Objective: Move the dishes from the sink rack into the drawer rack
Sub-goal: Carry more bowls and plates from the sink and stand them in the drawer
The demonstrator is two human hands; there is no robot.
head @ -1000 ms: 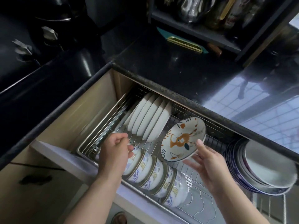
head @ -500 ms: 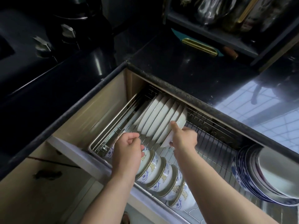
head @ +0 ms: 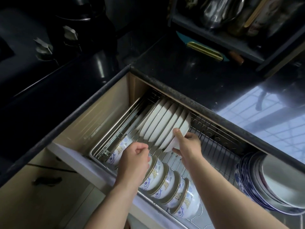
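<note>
The open drawer holds a wire drawer rack (head: pixel 219 151). Several white plates (head: pixel 158 121) stand on edge in its back row. My right hand (head: pixel 188 144) grips the plate (head: pixel 184 129) at the right end of that row, upright with its white back toward me. In the front row, several blue-patterned bowls (head: pixel 170 182) lie on their sides. My left hand (head: pixel 133 161) rests loosely curled over the left bowls, holding nothing.
A stack of blue-rimmed plates and metal dishes (head: pixel 270 182) stands at the right end of the drawer. The black countertop (head: pixel 189 76) runs behind the drawer. A dark shelf with metal pots (head: pixel 219 12) stands at the back right.
The patterned plate went from my right hand's raised hold into the end slot of the white plate row, face turned away. My left hand stayed over the bowls.
</note>
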